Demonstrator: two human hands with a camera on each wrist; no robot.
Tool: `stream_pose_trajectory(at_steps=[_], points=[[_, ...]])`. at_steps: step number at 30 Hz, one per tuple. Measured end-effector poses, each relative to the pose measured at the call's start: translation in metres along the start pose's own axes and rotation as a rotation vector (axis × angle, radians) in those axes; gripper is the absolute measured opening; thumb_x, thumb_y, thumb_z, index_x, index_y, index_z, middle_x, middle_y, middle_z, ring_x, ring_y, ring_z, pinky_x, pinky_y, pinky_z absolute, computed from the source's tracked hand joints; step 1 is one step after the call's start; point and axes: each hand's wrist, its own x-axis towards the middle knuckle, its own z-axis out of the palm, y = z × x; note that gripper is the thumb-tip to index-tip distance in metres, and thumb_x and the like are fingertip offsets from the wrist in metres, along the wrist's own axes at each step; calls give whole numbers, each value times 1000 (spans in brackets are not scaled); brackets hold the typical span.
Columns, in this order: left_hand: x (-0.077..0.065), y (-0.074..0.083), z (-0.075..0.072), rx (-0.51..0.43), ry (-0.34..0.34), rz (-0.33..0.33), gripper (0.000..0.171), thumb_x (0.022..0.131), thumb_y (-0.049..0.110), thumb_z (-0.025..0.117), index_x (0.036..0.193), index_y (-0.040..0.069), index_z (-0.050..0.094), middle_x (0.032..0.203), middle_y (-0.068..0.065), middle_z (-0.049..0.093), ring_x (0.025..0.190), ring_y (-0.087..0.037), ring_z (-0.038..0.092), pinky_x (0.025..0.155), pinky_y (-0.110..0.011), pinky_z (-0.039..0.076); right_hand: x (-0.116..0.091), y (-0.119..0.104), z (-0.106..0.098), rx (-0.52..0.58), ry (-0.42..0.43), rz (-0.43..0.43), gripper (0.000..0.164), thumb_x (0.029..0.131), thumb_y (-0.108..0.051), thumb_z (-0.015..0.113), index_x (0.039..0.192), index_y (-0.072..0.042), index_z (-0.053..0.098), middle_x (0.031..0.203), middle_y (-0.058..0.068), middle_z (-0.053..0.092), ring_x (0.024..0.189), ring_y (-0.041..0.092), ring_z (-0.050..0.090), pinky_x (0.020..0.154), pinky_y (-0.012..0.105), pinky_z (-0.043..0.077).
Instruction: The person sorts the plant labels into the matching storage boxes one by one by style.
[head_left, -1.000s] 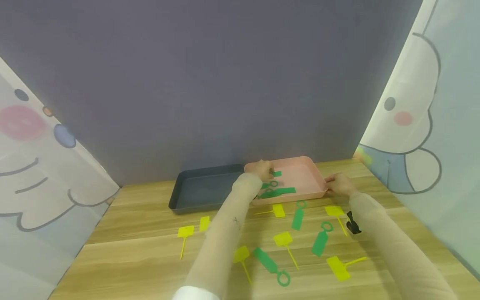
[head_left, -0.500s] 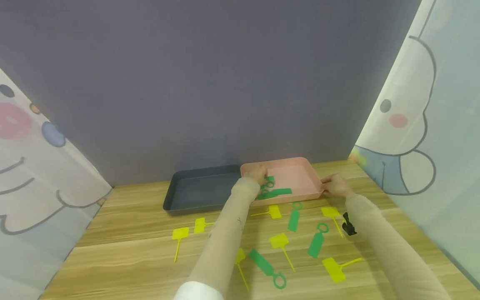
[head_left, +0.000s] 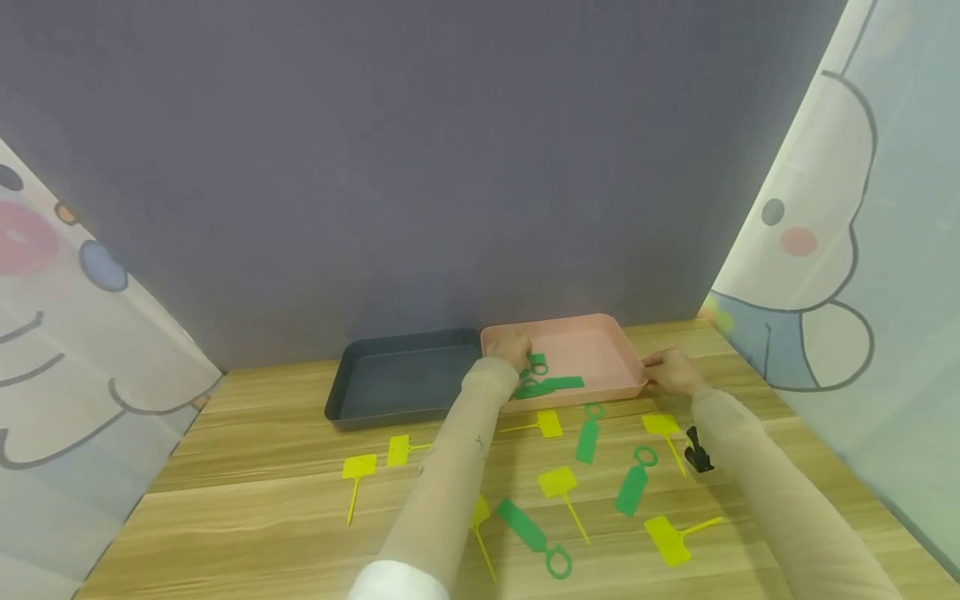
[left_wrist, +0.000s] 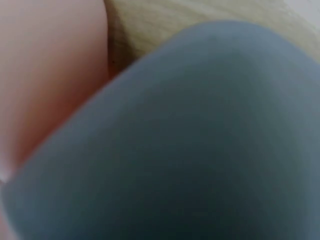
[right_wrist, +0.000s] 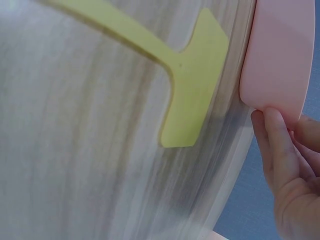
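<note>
My left hand (head_left: 513, 350) reaches into the left end of the pink tray (head_left: 607, 358), its fingers curled down at a green tag (head_left: 537, 359); its fingertips are hidden from the head camera. More green tags (head_left: 558, 383) with ring ends lie just below that hand, inside the tray. At the tray's right front corner, my right hand (head_left: 672, 372) pinches the wall between thumb and fingers, plain in the right wrist view, where the pink wall (right_wrist: 280, 60) meets the fingertips. A blurred dark grey surface fills most of the left wrist view, beside a pink wall (left_wrist: 50, 60).
The dark grey tray (head_left: 405, 417) stands directly left of the pink one. Across the wooden table (head_left: 247, 500) lie several yellow tags (head_left: 558, 481) with thin stems and green ring tags (head_left: 632, 490). A small black object (head_left: 698, 451) sits by the right forearm. A grey panel (head_left: 450, 167) rises behind.
My left hand has shifted slightly toward me inside the pink tray, and the green tag at its fingers has moved with it. My right hand keeps its hold on the tray corner.
</note>
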Motion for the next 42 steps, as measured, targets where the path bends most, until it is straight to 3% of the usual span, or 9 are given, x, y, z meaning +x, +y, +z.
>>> stream_pose_trajectory(at_steps=[10,15,19,29,36,42], points=[[3,0,7,47,13,-5,23,82,7,66,99,22,71,102,7,68,93,-12,61,78,-29,48,-1,1,0,-15,4,11,33,89,-5,50,112,18,54,102,28,63,67,8,58,58,17,49],[3,0,6,25,20,28,25,81,0,65,97,19,72,98,5,69,90,-12,61,80,-28,49,0,1,-2,-4,2,12,32,89,-5,49,112,18,54,103,28,62,67,6,57,59,16,50],[2,0,4,24,19,53,25,83,0,63,100,17,71,101,3,69,94,-13,61,84,-27,50,2,2,-2,-13,13,-8,32,89,-5,50,111,18,55,103,30,62,68,7,58,59,16,50],[-5,0,-6,16,-22,26,31,87,6,60,114,21,65,116,6,64,106,-12,59,89,-33,50,2,2,-1,-20,3,-15,32,88,-5,51,111,18,55,103,29,62,70,11,60,59,18,50],[-8,-4,-11,49,-17,93,31,86,10,62,117,18,64,119,4,63,108,-12,59,92,-25,48,5,-1,-1,-32,0,-20,33,87,-4,52,111,18,55,103,31,62,70,12,60,59,18,50],[-11,-7,-17,-44,-41,161,31,86,9,62,117,12,63,120,0,62,111,-16,58,93,-25,48,6,0,-2,-23,-8,-24,34,86,-3,52,111,19,54,102,31,61,68,9,59,58,17,49]])
